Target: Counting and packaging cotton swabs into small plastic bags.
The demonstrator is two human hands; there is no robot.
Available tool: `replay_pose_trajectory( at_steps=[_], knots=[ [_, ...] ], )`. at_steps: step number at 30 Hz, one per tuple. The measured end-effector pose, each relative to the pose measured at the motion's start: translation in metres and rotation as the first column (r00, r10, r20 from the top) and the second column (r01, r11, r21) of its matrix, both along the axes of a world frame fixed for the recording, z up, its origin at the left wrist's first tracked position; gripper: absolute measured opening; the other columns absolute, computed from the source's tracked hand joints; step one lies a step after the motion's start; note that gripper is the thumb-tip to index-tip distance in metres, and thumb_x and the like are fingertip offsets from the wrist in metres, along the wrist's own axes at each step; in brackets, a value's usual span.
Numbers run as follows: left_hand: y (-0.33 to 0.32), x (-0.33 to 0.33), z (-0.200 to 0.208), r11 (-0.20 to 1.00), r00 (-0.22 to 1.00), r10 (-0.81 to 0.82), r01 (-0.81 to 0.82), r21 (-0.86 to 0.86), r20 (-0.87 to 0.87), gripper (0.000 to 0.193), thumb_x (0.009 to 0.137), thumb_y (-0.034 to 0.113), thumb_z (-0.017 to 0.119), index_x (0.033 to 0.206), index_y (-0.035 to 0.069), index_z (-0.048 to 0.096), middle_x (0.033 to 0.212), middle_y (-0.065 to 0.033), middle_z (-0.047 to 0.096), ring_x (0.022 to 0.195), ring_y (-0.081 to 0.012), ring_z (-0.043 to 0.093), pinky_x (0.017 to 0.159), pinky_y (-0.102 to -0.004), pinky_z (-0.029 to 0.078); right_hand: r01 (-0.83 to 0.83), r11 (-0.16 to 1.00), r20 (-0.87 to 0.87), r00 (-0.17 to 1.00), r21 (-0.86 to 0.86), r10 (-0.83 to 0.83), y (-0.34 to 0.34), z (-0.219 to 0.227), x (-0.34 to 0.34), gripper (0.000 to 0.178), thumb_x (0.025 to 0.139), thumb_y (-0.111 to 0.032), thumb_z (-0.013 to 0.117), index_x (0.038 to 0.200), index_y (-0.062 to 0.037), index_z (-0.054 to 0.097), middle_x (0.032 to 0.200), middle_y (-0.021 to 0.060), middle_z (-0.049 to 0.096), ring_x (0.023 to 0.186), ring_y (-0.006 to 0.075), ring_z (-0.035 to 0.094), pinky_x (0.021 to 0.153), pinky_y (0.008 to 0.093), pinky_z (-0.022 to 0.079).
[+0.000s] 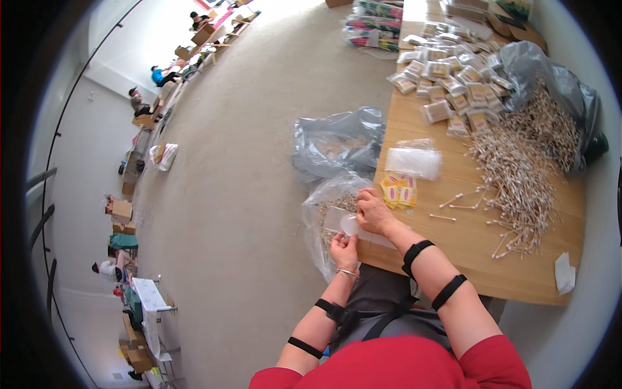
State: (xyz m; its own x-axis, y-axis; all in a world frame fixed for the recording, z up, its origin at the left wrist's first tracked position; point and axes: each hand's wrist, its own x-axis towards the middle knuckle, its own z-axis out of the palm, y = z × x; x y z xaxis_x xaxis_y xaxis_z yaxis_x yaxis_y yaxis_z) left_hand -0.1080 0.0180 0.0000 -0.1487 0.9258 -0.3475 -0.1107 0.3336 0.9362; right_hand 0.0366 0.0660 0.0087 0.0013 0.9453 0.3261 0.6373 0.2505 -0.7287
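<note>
At the table's left edge both my hands meet around a small whitish, translucent rounded piece (349,224), whose kind I cannot make out. My left hand (345,251) pinches its lower side between thumb and fingers. Just above, my right hand (374,211) is closed with bent fingers pointing down at the piece; its fingertips are partly hidden. Beside the right hand lie several small yellow printed cards (400,190). A stack of clear plastic sleeves (413,163) is beyond them. Below the hands, a clear bag (313,214) holds a mass of small brownish-white bits.
Loose cotton swabs (515,185) heap on the wooden table (447,253), spilling from a grey bag (528,61). Packed swab packets (457,84) pile farther back. A grey plastic bag (340,139) stands left of the table. Other people sit along the far left wall.
</note>
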Motion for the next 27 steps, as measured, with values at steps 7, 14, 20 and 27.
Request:
replay_pose_trajectory(
  at_steps=[7,14,20,27],
  knots=[
    [-0.004,-0.005,0.014,0.995,0.966,-0.103,0.101,-0.02,-0.238,0.049,0.077,0.002,0.071,0.117,-0.002,0.042,0.082,-0.0038,0.062,0.074,-0.009,0.057,0.068,-0.0213,0.047,0.01,1.0,0.006,1.0,-0.021,-0.01,-0.006,0.004,-0.008,0.014,0.064,-0.01,0.059,0.07,0.0014,0.064,0.1,0.0148,0.06,0.116,0.0316,0.044,0.1,0.038,0.037],
    [-0.013,0.007,0.007,0.934,0.416,0.284,0.084,0.348,-0.864,0.093,0.068,0.023,0.079,0.138,0.001,0.023,0.126,-0.0205,0.046,0.118,-0.031,0.043,0.102,-0.0438,0.03,0.042,0.997,0.017,0.999,0.058,-0.043,-0.028,0.009,0.013,0.017,0.065,-0.007,0.059,0.082,-0.0029,0.062,0.104,0.0132,0.057,0.115,0.0319,0.045,0.101,0.0429,0.036],
    [-0.007,0.011,0.021,0.676,0.037,0.047,0.735,0.059,-0.998,0.071,0.083,0.036,0.061,0.142,0.011,0.03,0.149,-0.0127,0.023,0.139,-0.0355,0.01,0.11,-0.0537,0.009,0.368,0.906,0.198,0.892,0.208,-0.408,-0.096,0.026,0.069,0.016,0.071,-0.009,0.061,0.087,-0.0065,0.062,0.112,0.0115,0.054,0.114,0.0309,0.044,0.096,0.0416,0.036],
    [-0.01,0.033,0.024,0.612,-0.008,-0.005,0.79,-0.009,-1.0,0.061,0.084,0.029,0.056,0.139,0.011,0.036,0.15,-0.0116,0.024,0.141,-0.0342,0.007,0.11,-0.0532,0.003,0.607,0.79,0.252,0.753,0.092,-0.608,-0.162,0.013,0.125,0.013,0.077,-0.018,0.064,0.086,-0.01,0.063,0.103,0.0045,0.053,0.102,0.0262,0.047,0.088,0.0398,0.04]
  ],
)
